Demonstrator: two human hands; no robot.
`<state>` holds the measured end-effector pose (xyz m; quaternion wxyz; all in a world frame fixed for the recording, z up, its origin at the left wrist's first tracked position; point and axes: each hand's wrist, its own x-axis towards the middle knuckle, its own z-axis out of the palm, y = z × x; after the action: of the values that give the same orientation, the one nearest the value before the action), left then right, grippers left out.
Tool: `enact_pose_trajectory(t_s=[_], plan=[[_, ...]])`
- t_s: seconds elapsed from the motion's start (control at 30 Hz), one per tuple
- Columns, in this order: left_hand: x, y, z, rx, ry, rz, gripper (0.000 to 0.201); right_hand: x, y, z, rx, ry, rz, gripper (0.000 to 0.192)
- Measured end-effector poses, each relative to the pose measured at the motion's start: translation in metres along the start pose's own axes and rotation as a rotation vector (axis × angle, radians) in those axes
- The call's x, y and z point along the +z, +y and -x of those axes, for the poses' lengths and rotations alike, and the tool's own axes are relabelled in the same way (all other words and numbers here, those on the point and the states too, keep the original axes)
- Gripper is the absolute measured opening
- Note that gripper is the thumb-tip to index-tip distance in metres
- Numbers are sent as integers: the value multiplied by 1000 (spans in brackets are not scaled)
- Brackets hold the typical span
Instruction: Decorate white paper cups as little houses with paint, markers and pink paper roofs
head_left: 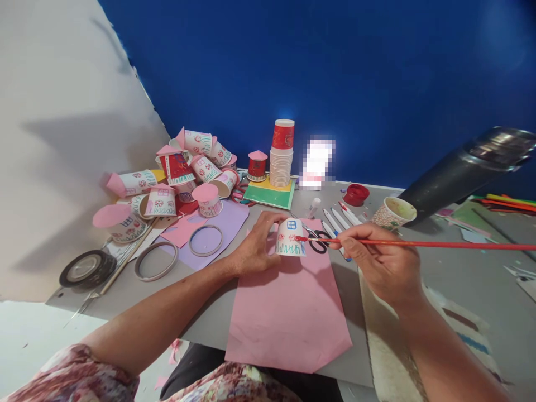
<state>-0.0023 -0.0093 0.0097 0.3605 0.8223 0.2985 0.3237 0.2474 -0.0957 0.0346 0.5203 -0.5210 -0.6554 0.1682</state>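
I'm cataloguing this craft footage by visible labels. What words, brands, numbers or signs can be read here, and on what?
None can be read.
Red cup atop the cup stack: white print, too blurred to read.
Paper cup in the left hand: only painted window and flowers, no text.
Item by the blue wall: pixelated, unreadable.
Markers: any print too small.

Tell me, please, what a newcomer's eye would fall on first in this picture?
Probably the small upturned paper cup at the centre, steadied by the left hand over a pink paper sheet while the right hand touches a long red paintbrush to its side. Next comes the heap of decorated cups with pink tops at the back left, and the tall cup stack against the blue wall.
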Motion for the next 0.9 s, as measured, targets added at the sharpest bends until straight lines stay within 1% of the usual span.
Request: enact_pose_trajectory(t_s=[0.43, 0.57, 0.7, 0.9], plan=[[1, 1, 2, 17, 2, -12, 68, 2, -1, -1, -13, 17, -4, 20], [4, -1, 3, 18, -4, 30, 69, 3, -2, -2, -27, -4, 5, 18], [4, -3, 3, 37, -8, 17, 72, 5, -3, -2, -29, -6, 8, 17], [4, -2, 3, -2, -17, -14, 72, 7, -5, -2, -37, -7, 32, 17]])
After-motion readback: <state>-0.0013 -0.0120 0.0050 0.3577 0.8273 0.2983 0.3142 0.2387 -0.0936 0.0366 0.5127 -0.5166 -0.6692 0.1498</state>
